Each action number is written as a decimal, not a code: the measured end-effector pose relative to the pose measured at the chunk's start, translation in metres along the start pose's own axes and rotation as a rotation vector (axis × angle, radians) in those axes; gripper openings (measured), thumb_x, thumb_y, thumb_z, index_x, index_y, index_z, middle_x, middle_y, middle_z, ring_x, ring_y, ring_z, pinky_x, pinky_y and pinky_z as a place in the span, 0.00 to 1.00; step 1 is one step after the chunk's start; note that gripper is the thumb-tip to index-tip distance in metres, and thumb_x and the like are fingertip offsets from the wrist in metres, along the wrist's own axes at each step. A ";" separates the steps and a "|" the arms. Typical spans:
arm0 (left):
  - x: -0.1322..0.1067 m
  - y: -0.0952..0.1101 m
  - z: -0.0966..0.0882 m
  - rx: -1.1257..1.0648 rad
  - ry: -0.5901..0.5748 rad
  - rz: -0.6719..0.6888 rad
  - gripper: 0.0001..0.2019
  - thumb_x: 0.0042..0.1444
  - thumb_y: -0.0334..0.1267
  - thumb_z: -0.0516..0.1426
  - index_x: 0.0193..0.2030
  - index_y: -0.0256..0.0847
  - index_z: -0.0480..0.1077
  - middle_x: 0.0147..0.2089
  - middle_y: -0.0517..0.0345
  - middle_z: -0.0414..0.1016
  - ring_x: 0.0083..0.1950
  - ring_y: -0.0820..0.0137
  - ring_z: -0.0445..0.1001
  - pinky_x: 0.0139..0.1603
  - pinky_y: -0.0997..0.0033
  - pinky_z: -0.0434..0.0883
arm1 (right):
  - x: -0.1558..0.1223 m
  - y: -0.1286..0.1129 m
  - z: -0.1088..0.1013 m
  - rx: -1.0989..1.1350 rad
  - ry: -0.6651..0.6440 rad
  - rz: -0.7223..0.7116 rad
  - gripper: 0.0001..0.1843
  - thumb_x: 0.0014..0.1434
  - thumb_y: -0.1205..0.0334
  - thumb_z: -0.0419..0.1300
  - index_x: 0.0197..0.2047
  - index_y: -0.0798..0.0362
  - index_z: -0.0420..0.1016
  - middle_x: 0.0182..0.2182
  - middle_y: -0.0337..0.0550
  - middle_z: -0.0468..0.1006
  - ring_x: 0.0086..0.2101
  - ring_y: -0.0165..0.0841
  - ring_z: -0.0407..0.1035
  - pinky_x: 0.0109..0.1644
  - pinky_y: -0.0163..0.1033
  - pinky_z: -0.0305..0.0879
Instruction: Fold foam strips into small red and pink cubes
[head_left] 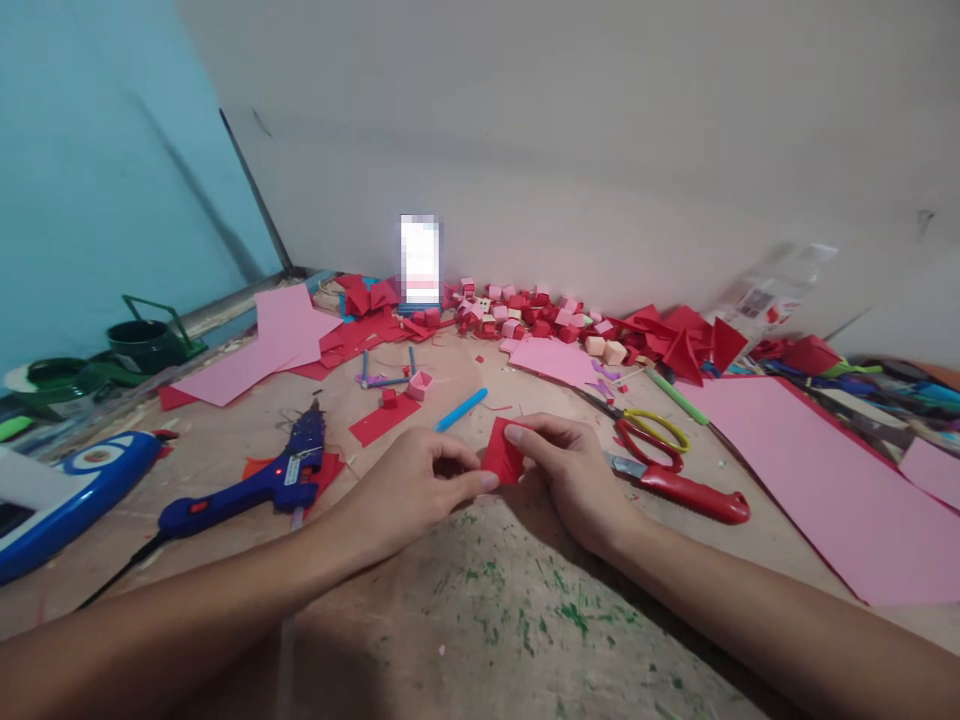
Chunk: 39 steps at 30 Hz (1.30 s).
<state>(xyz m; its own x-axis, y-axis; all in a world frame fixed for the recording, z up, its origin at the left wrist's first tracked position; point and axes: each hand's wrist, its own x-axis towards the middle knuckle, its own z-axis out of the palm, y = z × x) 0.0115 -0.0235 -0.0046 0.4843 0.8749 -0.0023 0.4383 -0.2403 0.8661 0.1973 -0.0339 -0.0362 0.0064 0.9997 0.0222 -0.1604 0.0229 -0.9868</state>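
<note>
A small folded piece of red paper (502,453) is pinched between both hands just above the worn tabletop (480,600). My left hand (409,490) grips its left edge with thumb and fingers closed. My right hand (562,470) holds its top and right side, fingers curled over it. A blue hot-glue gun (255,485) lies to the left of my left hand. Red-handled scissors (649,440) and a red utility knife (690,492) lie just right of my right hand.
A heap of small red and pink paper cubes (517,312) lines the back wall beside a lit phone (419,260). Pink sheets lie at back left (277,340) and right (825,480). A blue pen (461,409) lies behind my hands. Green containers (142,345) stand at left.
</note>
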 end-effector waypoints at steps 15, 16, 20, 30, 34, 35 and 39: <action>0.001 -0.003 -0.002 -0.152 -0.008 -0.041 0.14 0.59 0.43 0.61 0.24 0.40 0.75 0.23 0.63 0.71 0.26 0.71 0.66 0.29 0.72 0.61 | -0.001 0.002 -0.002 0.038 -0.028 -0.004 0.10 0.54 0.55 0.74 0.31 0.53 0.85 0.27 0.40 0.81 0.28 0.30 0.69 0.34 0.36 0.65; 0.001 -0.002 -0.003 -0.147 0.001 -0.034 0.13 0.59 0.42 0.61 0.25 0.40 0.75 0.24 0.62 0.72 0.27 0.71 0.67 0.29 0.72 0.61 | -0.001 0.002 -0.002 0.042 -0.038 -0.005 0.10 0.54 0.55 0.73 0.31 0.53 0.85 0.26 0.39 0.80 0.27 0.30 0.69 0.34 0.36 0.64; 0.001 -0.002 -0.006 -0.037 0.031 0.034 0.12 0.62 0.43 0.60 0.29 0.41 0.77 0.29 0.61 0.77 0.31 0.69 0.71 0.32 0.71 0.64 | -0.002 0.000 -0.002 0.041 -0.084 0.006 0.14 0.55 0.52 0.73 0.27 0.54 0.82 0.23 0.38 0.77 0.25 0.29 0.66 0.31 0.35 0.61; -0.003 -0.011 -0.003 0.278 0.205 0.155 0.20 0.54 0.44 0.67 0.43 0.46 0.60 0.32 0.68 0.69 0.30 0.69 0.71 0.31 0.68 0.64 | -0.005 -0.004 0.002 -0.264 -0.203 -0.047 0.17 0.59 0.53 0.66 0.24 0.54 0.81 0.22 0.39 0.78 0.25 0.30 0.66 0.30 0.35 0.60; -0.004 -0.007 -0.004 0.127 0.190 0.215 0.11 0.60 0.35 0.59 0.46 0.45 0.61 0.37 0.65 0.69 0.34 0.71 0.72 0.36 0.68 0.69 | -0.004 -0.002 0.001 -0.283 -0.170 -0.063 0.17 0.59 0.53 0.66 0.24 0.54 0.80 0.21 0.39 0.76 0.24 0.29 0.65 0.29 0.35 0.59; -0.004 -0.006 -0.004 0.063 0.189 0.219 0.11 0.60 0.34 0.58 0.47 0.45 0.61 0.39 0.64 0.69 0.36 0.70 0.72 0.39 0.67 0.70 | -0.004 -0.002 0.001 -0.281 -0.158 -0.067 0.17 0.59 0.53 0.66 0.23 0.54 0.79 0.21 0.38 0.75 0.24 0.29 0.64 0.29 0.35 0.59; 0.001 -0.004 -0.006 -0.182 0.209 0.157 0.12 0.59 0.32 0.57 0.49 0.44 0.63 0.41 0.61 0.70 0.42 0.68 0.73 0.44 0.67 0.71 | -0.004 -0.003 0.001 -0.243 -0.137 -0.070 0.17 0.58 0.53 0.67 0.22 0.54 0.77 0.21 0.38 0.74 0.24 0.29 0.64 0.29 0.35 0.60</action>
<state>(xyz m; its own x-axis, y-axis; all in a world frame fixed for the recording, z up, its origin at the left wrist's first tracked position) 0.0057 -0.0196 -0.0048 0.3613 0.9049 0.2247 0.2189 -0.3166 0.9229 0.1969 -0.0376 -0.0335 -0.1274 0.9871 0.0967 0.0774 0.1071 -0.9912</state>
